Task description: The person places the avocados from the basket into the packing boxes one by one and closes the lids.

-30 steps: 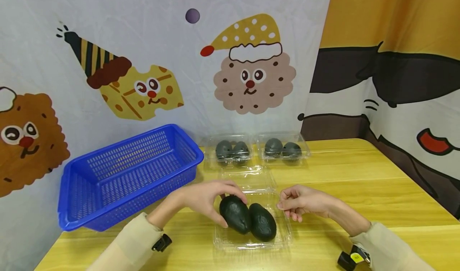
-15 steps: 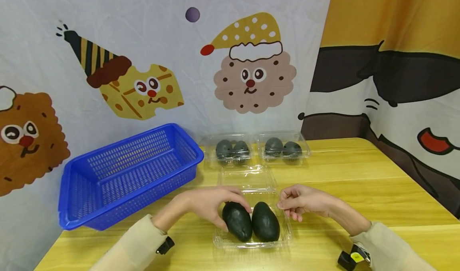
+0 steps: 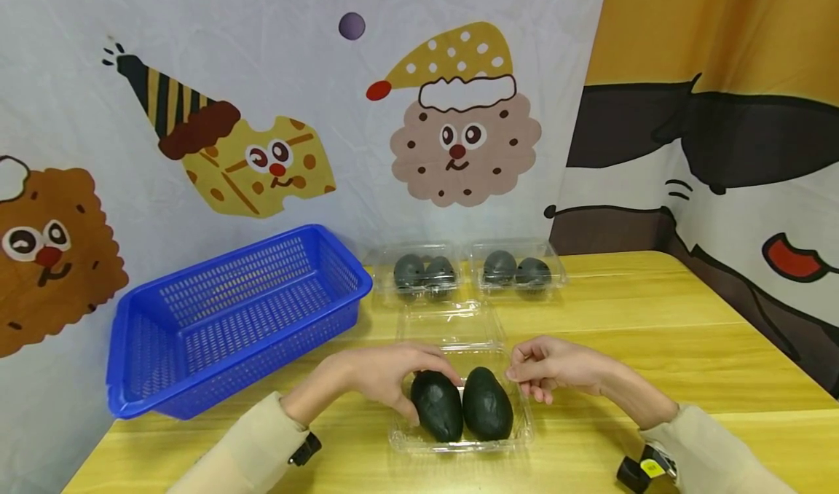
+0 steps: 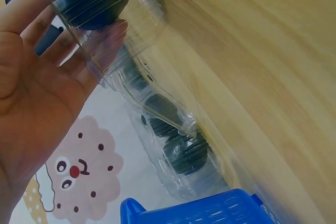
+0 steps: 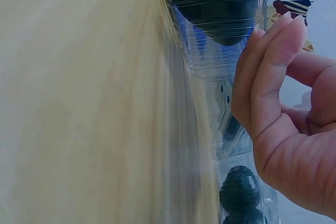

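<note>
Two dark green avocados lie side by side in a clear plastic clamshell box [image 3: 459, 447], its lid [image 3: 448, 326] folded back. My left hand [image 3: 393, 371] holds the left avocado [image 3: 438, 410], thumb at its near left side and fingers over its far end. The right avocado [image 3: 488, 406] sits beside it, untouched by the hand. At the right rim, my right hand [image 3: 547, 369] pinches the box edge between thumb and fingers. In the right wrist view its fingers stand close along the clear wall, with an avocado [image 5: 218, 3] showing through.
Behind the lid stand two closed clear boxes, the left box [image 3: 383, 279] and right box [image 3: 553, 264], each with two avocados. A blue perforated basket [image 3: 255, 363] stands at the left of the wooden table [image 3: 629, 334]. A cartoon-printed cloth [image 3: 367, 151] hangs behind.
The left avocado has lowered and turned more upright in the box, with my left hand moving slightly right. The right avocado has straightened and shifted a little right. My right hand has stayed put.
</note>
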Demonstrator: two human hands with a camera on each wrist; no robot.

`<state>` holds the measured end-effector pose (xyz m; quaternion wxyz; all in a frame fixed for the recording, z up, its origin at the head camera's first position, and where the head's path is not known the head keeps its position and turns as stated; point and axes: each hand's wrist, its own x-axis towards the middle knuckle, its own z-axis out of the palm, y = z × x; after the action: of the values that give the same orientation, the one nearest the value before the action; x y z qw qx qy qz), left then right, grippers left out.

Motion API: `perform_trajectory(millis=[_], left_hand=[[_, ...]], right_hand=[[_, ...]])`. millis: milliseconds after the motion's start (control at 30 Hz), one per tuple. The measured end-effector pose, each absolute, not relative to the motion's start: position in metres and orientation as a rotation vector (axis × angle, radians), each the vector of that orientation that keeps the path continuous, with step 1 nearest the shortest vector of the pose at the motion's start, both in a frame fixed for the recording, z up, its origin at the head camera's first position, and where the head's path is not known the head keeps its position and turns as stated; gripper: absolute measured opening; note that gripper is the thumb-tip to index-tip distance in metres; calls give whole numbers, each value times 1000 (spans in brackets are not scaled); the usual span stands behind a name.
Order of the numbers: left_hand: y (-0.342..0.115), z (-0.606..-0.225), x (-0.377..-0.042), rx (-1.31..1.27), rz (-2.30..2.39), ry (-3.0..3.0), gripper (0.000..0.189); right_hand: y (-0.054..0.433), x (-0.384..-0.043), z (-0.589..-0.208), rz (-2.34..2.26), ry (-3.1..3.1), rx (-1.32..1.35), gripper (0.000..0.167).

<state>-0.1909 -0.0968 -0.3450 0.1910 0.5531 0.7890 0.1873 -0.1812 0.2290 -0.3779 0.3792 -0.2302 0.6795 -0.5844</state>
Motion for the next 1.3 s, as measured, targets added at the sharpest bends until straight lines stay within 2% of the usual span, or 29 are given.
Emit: perform_trajectory(millis=[500,867,1167,1300], left_hand=[[-101,-343,-190,1513,641,2217,66],[-110,-341,-187,1420,808,2224,52],[-120,-344,-185,1441,983,2332,50],[-123,-346,-183,1364,1097,2418,46]], right_hand=[[233,-184,-376,-1475,1722,-579,16],[239,-188,-376,-1471,1802,-533,26],[240,-190,-372,-1537,1899,-476,35],[240,-189,-373,-1565,1949,-439,39]])
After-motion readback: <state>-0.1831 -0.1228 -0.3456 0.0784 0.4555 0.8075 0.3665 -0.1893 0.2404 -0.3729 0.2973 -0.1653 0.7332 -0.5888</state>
